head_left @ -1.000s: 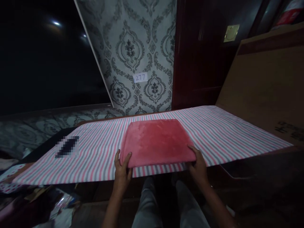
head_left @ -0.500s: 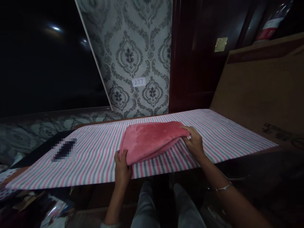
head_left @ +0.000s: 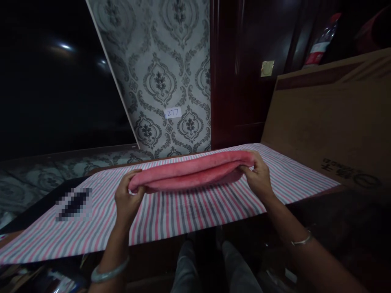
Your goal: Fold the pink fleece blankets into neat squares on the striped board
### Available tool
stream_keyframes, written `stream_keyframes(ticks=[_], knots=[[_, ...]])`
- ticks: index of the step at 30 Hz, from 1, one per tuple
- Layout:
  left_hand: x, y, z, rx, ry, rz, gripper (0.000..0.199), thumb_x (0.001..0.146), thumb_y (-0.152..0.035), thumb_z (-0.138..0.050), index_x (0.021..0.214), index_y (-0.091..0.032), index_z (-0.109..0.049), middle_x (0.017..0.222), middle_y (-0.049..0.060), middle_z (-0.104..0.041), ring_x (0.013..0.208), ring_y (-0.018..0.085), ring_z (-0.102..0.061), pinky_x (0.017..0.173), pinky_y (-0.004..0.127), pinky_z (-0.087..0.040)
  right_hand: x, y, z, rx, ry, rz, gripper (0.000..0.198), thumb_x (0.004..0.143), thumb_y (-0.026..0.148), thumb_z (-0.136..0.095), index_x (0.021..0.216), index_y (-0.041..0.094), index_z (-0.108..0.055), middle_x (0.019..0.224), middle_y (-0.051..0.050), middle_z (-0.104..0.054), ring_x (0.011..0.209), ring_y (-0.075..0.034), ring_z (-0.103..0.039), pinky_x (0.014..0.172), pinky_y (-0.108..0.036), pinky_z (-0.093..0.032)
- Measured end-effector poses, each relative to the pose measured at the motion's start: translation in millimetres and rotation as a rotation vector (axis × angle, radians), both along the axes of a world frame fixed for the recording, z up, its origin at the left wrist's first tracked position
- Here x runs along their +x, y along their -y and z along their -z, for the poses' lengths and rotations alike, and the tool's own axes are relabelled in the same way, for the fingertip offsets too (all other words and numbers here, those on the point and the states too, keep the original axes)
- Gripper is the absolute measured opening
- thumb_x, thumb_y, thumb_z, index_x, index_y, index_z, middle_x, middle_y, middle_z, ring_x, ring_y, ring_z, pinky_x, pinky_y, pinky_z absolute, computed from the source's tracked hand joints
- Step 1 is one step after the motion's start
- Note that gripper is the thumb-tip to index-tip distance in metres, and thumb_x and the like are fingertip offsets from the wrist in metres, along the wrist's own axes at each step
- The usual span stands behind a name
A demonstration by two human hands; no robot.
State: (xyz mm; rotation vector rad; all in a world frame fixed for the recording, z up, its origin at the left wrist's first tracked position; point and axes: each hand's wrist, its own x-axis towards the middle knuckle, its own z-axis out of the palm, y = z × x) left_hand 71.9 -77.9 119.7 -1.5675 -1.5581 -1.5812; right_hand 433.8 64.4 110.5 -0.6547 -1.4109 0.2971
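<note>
A folded pink plush cloth (head_left: 192, 169) stretches between my two hands, just over a table covered by a striped pink, grey and white cloth (head_left: 171, 215). My left hand (head_left: 130, 193) grips its left end, thumb below and fingers on top. At the right end, my right hand (head_left: 256, 175) pinches the layers the same way. The folded edges face me and form a long narrow roll-like shape. Whether its underside touches the striped cloth, I cannot tell.
A dark blurred-out object (head_left: 74, 204) lies on the striped cloth at left. Behind stand a large dark screen (head_left: 61, 81) and a patterned wall with a paper label (head_left: 172, 112). At right are a cardboard box (head_left: 324, 118) and a plastic bottle (head_left: 322, 42).
The pink cloth has turned from lying broad and slanted to a narrow strip held across. My left hand has moved left and up along with its end. The view has shifted slightly.
</note>
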Motion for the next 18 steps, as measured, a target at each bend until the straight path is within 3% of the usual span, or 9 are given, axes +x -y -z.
stream_keyframes(ticks=[3, 6, 10, 13, 15, 18], knots=[[6.6, -4.6, -41.5, -0.023, 0.169, 0.032, 0.033, 0.072, -0.037, -0.068, 0.099, -0.021, -0.062, 0.091, 0.001, -0.067, 0.085, 0.019, -0.064, 0.082, 0.031, -0.052, 1.6, -2.3, -26.7, -0.106, -0.094, -0.103, 0.023, 0.079, 0.038, -0.067, 0.093, 0.02, -0.066, 0.087, -0.002, -0.067, 0.081, -0.02, -0.06, 0.078, -0.035, -0.05], [12.3, -12.5, -73.6, -0.013, 0.243, 0.074, 0.036, 0.072, -0.046, -0.068, 0.096, -0.02, -0.062, 0.088, 0.0, -0.065, 0.081, 0.017, -0.061, 0.079, 0.029, -0.051, 0.2, -9.6, -46.5, -0.139, -0.167, -0.128, 0.027, 0.082, 0.046, -0.066, 0.089, 0.019, -0.065, 0.083, -0.001, -0.066, 0.077, -0.017, -0.058, 0.076, -0.033, -0.049], [3.9, -37.4, -93.0, -0.169, 0.309, 0.145, 0.041, 0.076, -0.056, -0.064, 0.088, -0.018, -0.065, 0.082, 0.0, -0.065, 0.076, 0.016, -0.057, 0.072, 0.026, -0.049, -9.9, -39.8, -47.0, -0.255, -0.151, -0.141, 0.039, 0.085, 0.054, -0.061, 0.096, 0.017, -0.069, 0.09, -0.003, -0.069, 0.081, -0.018, -0.06, 0.08, -0.034, -0.049], [-8.9, -67.4, -80.4, -0.474, 0.526, 0.145, 0.039, 0.07, -0.054, -0.07, 0.074, -0.016, -0.064, 0.068, -0.001, -0.062, 0.068, 0.015, -0.055, 0.063, 0.025, -0.047, -26.0, -71.1, -20.0, -0.528, -0.062, -0.15, 0.04, 0.087, 0.05, -0.056, 0.098, 0.014, -0.071, 0.089, -0.005, -0.072, 0.081, -0.02, -0.062, 0.077, -0.032, -0.05], [-12.9, -86.8, -58.9, -0.644, 0.693, 0.134, 0.038, 0.066, -0.051, -0.076, 0.073, -0.015, -0.065, 0.063, -0.001, -0.062, 0.065, 0.015, -0.058, 0.061, 0.025, -0.048, -38.9, -85.9, 7.9, -0.735, 0.049, -0.054, 0.035, 0.088, 0.042, -0.055, 0.102, 0.014, -0.072, 0.09, -0.007, -0.073, 0.084, -0.02, -0.064, 0.076, -0.029, -0.05], [-11.3, -108.0, -18.4, -0.765, 0.781, 0.08, 0.04, 0.062, -0.047, -0.082, 0.075, -0.013, -0.066, 0.056, 0.001, -0.061, 0.059, 0.019, -0.061, 0.056, 0.029, -0.049, -55.8, -94.2, 50.2, -0.897, 0.131, 0.055, 0.033, 0.083, 0.028, -0.06, 0.108, 0.011, -0.072, 0.088, -0.01, -0.074, 0.082, -0.021, -0.066, 0.073, -0.028, -0.051]])
